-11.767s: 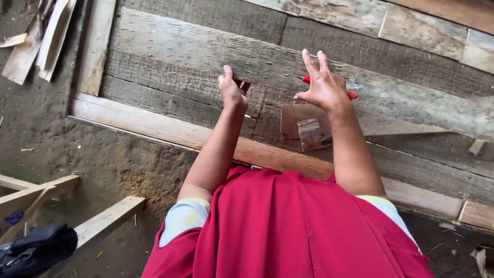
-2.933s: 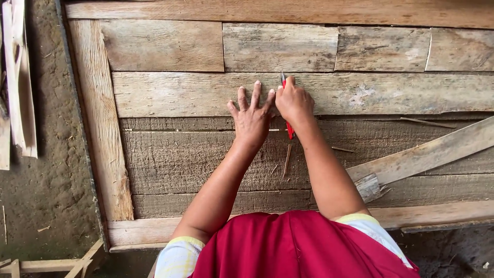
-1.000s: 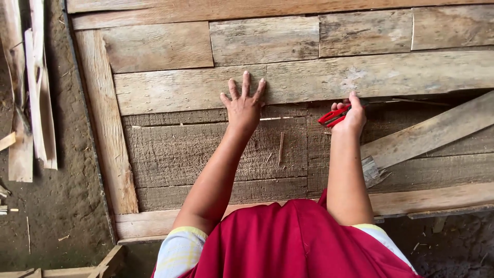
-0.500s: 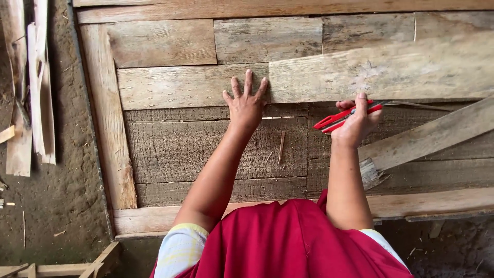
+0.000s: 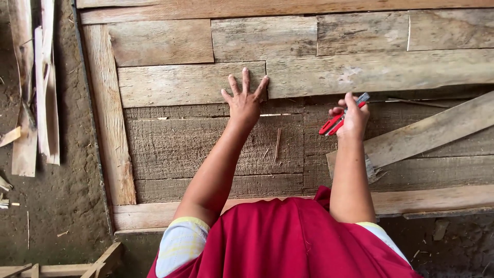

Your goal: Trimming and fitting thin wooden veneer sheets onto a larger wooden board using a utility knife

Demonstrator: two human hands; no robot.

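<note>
The left hand [image 5: 245, 101] lies flat with all fingers spread on a weathered plank [image 5: 190, 85] of the wooden panel, holding nothing. The right hand [image 5: 351, 117] is closed around red-handled pliers [image 5: 337, 119], held just above the boards beside a loose slanted plank [image 5: 427, 135].

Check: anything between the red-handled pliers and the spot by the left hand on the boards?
Nothing visible. The red-handled pliers sit in the right hand above bare weathered wooden boards; the left hand lies flat further left. A thin wood splinter lies below that gap.
</note>
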